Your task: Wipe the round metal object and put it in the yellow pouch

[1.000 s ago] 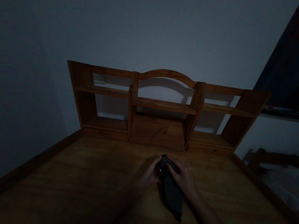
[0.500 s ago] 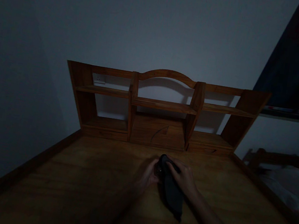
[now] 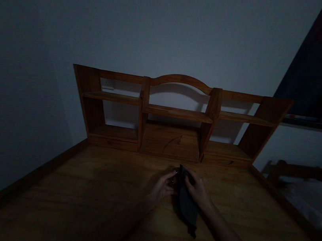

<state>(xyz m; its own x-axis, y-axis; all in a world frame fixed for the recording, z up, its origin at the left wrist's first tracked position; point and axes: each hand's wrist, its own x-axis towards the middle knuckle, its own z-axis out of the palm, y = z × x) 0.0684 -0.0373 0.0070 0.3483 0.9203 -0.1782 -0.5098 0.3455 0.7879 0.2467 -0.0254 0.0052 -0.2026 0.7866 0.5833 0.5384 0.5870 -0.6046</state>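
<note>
Head view: in a dim room, a person's hands meet over a wooden desk [image 3: 93, 195]. The right hand [image 3: 199, 189] pinches a dark cloth [image 3: 187, 208], which hangs down toward the viewer. Just beside its upper edge, the left hand [image 3: 162, 187] curls its fingers around a small shiny object [image 3: 175, 178], too dark to identify. Behind stands a wooden desk hutch [image 3: 177, 113].

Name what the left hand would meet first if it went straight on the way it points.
The left hand would likely meet the dark cloth held by the right hand first, though depth is unclear in this dim light.
</note>
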